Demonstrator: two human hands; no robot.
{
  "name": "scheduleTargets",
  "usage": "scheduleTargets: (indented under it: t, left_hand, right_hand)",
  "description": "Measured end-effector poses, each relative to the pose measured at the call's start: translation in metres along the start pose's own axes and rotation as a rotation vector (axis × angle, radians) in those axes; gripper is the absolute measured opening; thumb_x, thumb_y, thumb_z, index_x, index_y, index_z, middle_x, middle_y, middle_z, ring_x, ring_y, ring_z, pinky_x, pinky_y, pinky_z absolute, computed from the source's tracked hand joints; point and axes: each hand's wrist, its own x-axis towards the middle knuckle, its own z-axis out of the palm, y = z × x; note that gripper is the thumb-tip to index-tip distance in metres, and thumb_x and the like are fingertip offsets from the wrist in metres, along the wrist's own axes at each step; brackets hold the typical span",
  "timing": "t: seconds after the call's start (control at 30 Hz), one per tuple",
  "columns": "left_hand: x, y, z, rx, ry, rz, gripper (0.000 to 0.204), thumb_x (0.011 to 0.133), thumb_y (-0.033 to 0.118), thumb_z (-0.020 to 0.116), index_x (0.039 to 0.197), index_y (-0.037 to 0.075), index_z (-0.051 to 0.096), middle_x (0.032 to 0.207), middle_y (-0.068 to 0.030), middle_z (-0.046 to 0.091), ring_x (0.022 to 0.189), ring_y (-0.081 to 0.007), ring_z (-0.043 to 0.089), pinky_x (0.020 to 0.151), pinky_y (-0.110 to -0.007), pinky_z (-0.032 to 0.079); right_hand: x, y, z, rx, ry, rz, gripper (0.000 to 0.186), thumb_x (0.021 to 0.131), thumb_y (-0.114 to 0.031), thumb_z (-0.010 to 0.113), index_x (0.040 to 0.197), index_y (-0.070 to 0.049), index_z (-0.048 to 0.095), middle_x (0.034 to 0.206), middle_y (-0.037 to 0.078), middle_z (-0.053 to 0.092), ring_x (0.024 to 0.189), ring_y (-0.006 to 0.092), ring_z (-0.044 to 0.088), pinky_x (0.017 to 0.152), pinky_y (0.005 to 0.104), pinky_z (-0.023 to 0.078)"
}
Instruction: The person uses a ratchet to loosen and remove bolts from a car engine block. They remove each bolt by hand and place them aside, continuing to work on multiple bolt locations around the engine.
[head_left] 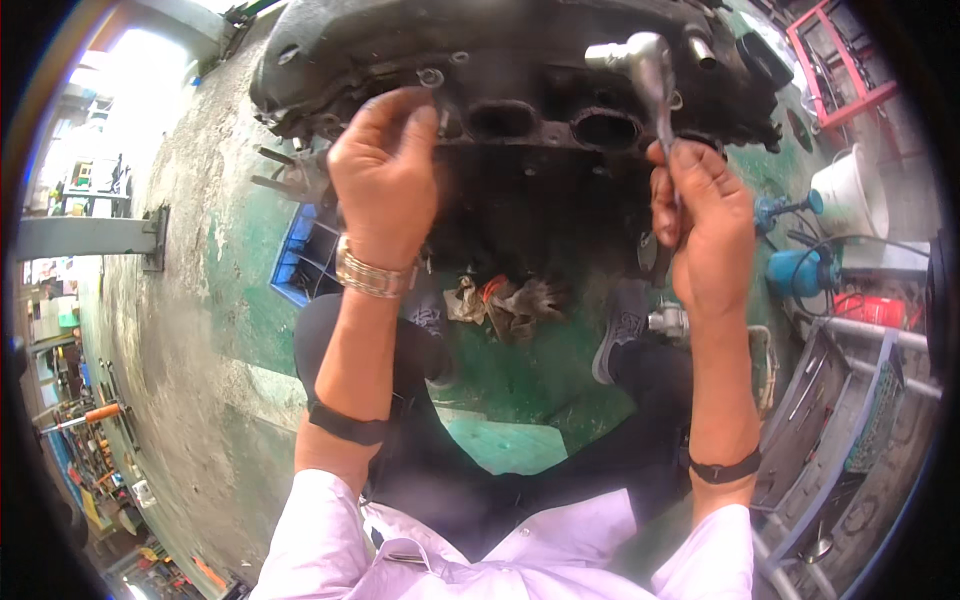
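Observation:
A large dark engine (540, 60) with oval ports along its near side fills the top of the view. My right hand (705, 210) is closed around the handle of a ratchet wrench (655, 75). The ratchet's head, with a socket pointing left, is raised in front of the engine's right part. My left hand (385, 170) is at the engine's left part, with thumb and fingers drawn together in a pinch. Whatever lies between those fingertips is hidden and slightly blurred. Just right of the thumb, a small metal stud or bolt (443, 122) shows against the engine.
Crumpled work gloves (520, 305) lie on the green floor between my shoes. A blue crate (293, 265) stands left of my knee. At right are a white bucket (850, 195), a blue pump-like tool (800, 270) and a metal tool cart (850, 430). A red rack (840, 70) stands farther back.

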Motion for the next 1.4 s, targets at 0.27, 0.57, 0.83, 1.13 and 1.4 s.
scheduleTargets:
  t: [0.27, 0.57, 0.83, 1.13, 1.4]
  left_hand:
    - [0.001, -0.003, 0.008, 0.058, 0.035, 0.039, 0.023, 0.085, -0.003, 0.063, 0.107, -0.006, 0.063, 0.093, -0.0099, 0.067, 0.081, -0.0130, 0.063, 0.075, -0.026, 0.051]
    - [0.006, -0.005, -0.004, -0.048, 0.134, -0.070, 0.026, 0.089, -0.005, 0.057, 0.115, -0.005, 0.059, 0.099, -0.0066, 0.064, 0.081, -0.0093, 0.059, 0.073, -0.023, 0.051]
    - [0.009, -0.010, -0.007, -0.025, -0.038, -0.056, 0.031, 0.090, -0.003, 0.057, 0.120, -0.003, 0.059, 0.097, -0.0045, 0.062, 0.073, -0.0060, 0.056, 0.065, -0.021, 0.050]
    - [0.012, -0.010, -0.007, -0.036, -0.113, -0.015, 0.029, 0.087, -0.003, 0.055, 0.115, -0.005, 0.062, 0.099, -0.0018, 0.062, 0.084, -0.0081, 0.058, 0.074, -0.023, 0.049]
    - [0.013, -0.009, -0.007, -0.181, -0.102, -0.087, 0.030, 0.089, -0.005, 0.047, 0.115, -0.003, 0.062, 0.098, -0.0041, 0.067, 0.084, -0.0082, 0.059, 0.074, -0.023, 0.050]
  right_hand:
    - [-0.002, 0.014, 0.030, 0.018, -0.068, 0.139, 0.017, 0.096, -0.016, 0.056, 0.099, -0.001, 0.064, 0.070, -0.001, 0.057, 0.053, 0.0044, 0.045, 0.045, 0.0180, 0.031]
    - [0.008, 0.024, 0.040, 0.059, -0.079, 0.155, 0.016, 0.095, -0.015, 0.056, 0.099, -0.002, 0.064, 0.068, -0.002, 0.056, 0.052, 0.0038, 0.044, 0.045, 0.0186, 0.031]
    - [0.007, 0.033, 0.064, 0.057, -0.177, 0.127, 0.012, 0.094, -0.014, 0.058, 0.098, -0.004, 0.064, 0.070, -0.002, 0.057, 0.055, 0.0029, 0.045, 0.047, 0.0183, 0.032]
    - [0.006, 0.042, 0.094, -0.116, -0.149, 0.065, 0.015, 0.095, -0.014, 0.059, 0.102, -0.001, 0.060, 0.075, 0.002, 0.060, 0.056, 0.0061, 0.049, 0.049, 0.0195, 0.037]
    - [-0.008, 0.040, 0.114, -0.057, -0.249, 0.164, 0.017, 0.096, -0.012, 0.057, 0.108, 0.000, 0.058, 0.080, 0.005, 0.064, 0.061, 0.0086, 0.058, 0.051, 0.0199, 0.044]
